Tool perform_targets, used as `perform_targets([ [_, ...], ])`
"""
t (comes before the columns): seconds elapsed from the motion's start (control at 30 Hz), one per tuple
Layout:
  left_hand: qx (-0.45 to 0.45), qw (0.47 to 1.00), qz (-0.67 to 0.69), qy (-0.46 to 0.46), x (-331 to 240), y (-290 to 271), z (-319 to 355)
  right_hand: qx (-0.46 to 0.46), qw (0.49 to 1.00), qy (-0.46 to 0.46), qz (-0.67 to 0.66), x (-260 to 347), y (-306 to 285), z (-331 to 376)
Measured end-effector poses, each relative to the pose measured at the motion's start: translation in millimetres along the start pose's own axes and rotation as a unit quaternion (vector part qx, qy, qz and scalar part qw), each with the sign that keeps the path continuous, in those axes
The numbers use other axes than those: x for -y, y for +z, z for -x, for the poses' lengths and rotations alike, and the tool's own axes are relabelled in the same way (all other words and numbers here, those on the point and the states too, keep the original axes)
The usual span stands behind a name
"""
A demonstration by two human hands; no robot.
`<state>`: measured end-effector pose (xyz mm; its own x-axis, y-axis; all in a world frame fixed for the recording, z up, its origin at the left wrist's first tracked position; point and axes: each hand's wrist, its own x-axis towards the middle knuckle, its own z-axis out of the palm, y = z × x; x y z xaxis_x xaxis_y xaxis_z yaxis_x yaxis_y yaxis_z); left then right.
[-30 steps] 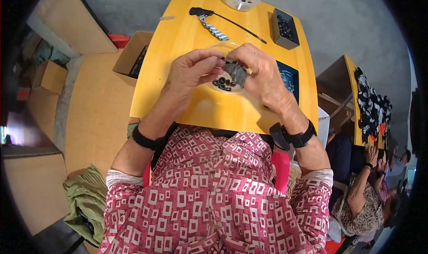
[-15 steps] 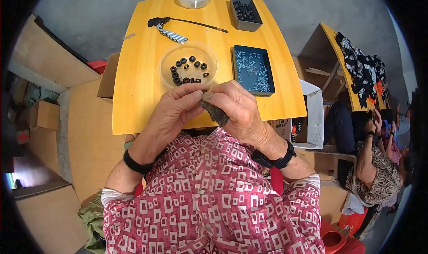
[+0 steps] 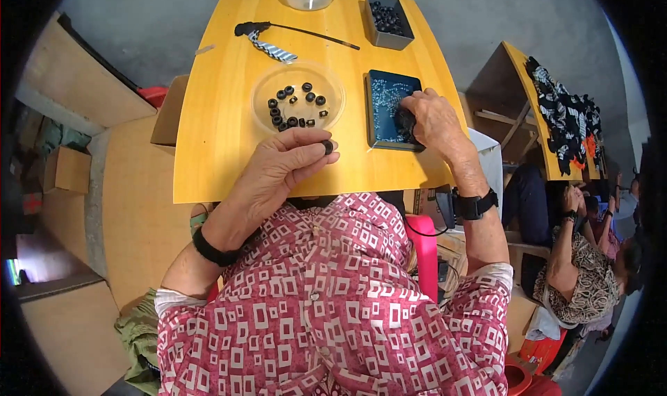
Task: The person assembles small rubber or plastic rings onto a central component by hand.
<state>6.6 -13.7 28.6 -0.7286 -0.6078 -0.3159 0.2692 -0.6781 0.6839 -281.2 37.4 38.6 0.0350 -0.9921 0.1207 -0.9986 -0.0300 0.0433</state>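
Near the table's front edge my left hand [image 3: 278, 165] is closed, pinching a small round black bead [image 3: 328, 147] between thumb and fingers. Farther right, my right hand [image 3: 438, 121] is over the dark blue tray [image 3: 381, 133], which has many tiny clear bits scattered in it. A crumpled piece of dark cloth [image 3: 404, 123] hangs from its closed fingers into the tray. Beyond my left hand stands a clear round plastic bowl [image 3: 258, 121] with several black beads [image 3: 292, 121].
At the back are a dark rectangular bin [image 3: 392, 40] full of black pieces and a translucent bowl [image 3: 310, 3]. A thin dark rod [image 3: 316, 35] with black and striped cloth lies between. On the right, a person [image 3: 587, 278] sits by another table [image 3: 526, 83] heaped with striped cloth.
My right hand has moved away from my left, rightward and forward to the tray, taking the dark cloth along. The bead in my left hand now shows.
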Motion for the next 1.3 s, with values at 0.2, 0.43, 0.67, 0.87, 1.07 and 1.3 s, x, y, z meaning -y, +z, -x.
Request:
perform_targets([
  [0.2, -0.001, 1.0, 0.01, -0.002, 2, -3, 0, 0.076, 0.995, 0.022, -0.06, 18, -2, -10],
  [0.43, 0.013, 1.0, 0.0, 0.006, 2, -2, 1, -0.001, 0.989, 0.059, -0.137, 10, -4, -4],
  [0.67, 0.011, 1.0, 0.016, 0.007, 2, 1, 2, 0.066, 0.984, 0.018, -0.167, 16, 4, -11],
  [0.87, 0.02, 0.999, 0.028, 0.009, 3, -3, 1, 0.02, 0.969, 0.059, -0.241, 6, 1, -8],
  [1.07, 0.026, 0.999, 0.024, 0.002, 3, 1, 1, -0.007, 0.982, -0.04, -0.187, 16, 11, -12],
  [1.3, 0.024, 0.999, 0.04, 0.012, 4, 0, 1, 0.0, 0.971, 0.031, -0.235, 14, 4, -10],
])
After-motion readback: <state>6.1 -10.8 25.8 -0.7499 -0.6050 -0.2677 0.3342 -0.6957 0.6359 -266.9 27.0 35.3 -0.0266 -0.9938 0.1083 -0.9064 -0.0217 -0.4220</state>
